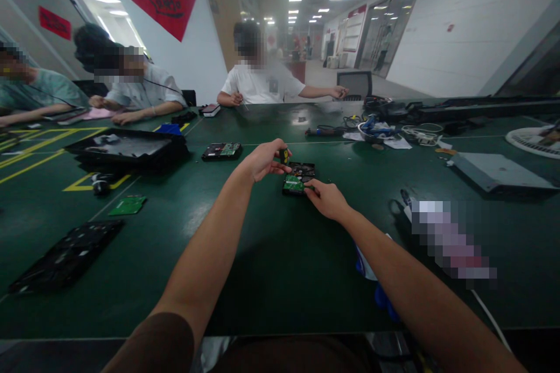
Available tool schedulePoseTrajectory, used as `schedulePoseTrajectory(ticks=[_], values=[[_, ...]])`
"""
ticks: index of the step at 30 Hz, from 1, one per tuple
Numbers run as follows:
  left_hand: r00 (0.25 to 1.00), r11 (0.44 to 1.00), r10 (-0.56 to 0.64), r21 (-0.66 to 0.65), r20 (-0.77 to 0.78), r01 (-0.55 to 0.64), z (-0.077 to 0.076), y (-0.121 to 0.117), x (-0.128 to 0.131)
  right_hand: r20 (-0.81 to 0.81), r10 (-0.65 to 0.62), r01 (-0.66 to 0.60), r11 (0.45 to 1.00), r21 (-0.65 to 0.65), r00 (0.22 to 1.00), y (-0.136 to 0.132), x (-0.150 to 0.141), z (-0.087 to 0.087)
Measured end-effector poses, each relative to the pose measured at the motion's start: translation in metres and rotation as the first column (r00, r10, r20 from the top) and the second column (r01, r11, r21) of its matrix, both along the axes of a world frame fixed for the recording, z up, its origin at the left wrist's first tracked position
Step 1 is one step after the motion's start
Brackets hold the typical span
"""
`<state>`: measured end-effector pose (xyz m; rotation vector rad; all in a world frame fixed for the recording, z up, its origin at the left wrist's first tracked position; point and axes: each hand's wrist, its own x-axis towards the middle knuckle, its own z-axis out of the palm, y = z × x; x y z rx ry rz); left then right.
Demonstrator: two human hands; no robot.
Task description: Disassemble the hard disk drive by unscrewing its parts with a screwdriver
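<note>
A hard drive with a green circuit board on its near half lies on the dark green table. My left hand is closed around a screwdriver with a black and yellow handle, held upright over the drive's left side. The screwdriver's tip is too small to make out. At the drive's near right corner, my right hand has its thumb and fingers pinched on the edge of the drive. A second hard drive rests farther left.
On the left are a black tray, a loose green circuit board and a black panel. To the right lie a grey metal box, cables and a white fan grille. Co-workers sit across the table.
</note>
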<state>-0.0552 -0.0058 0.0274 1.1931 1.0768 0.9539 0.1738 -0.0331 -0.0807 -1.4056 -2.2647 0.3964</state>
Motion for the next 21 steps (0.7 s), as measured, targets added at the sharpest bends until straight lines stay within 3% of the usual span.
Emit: schedulePoseTrajectory(ticks=[4, 8, 15, 21], values=[[0.999, 0.999, -0.029, 0.016, -0.017, 0.030, -0.0003, -0.0008, 0.0008, 0.001, 0.001, -0.001, 1.000, 0.006, 1.000, 0.0010, 0.0001, -0.0013], [0.993, 0.994, -0.090, -0.051, 0.072, 0.094, -0.0027, 0.0002, 0.0001, -0.001, 0.014, -0.014, 0.999, 0.039, 1.000, 0.0018, 0.0002, -0.0029], [1.000, 1.000, -0.015, 0.025, -0.013, 0.015, -0.0007, -0.0002, -0.0013, 0.001, 0.008, -0.008, 1.000, 0.021, 1.000, 0.0009, -0.0001, -0.0019], [0.995, 0.996, -0.082, -0.025, 0.061, 0.084, -0.0020, 0.0002, 0.0000, -0.005, 0.012, -0.012, 1.000, 0.021, 1.000, 0.0009, 0.0004, -0.0008]])
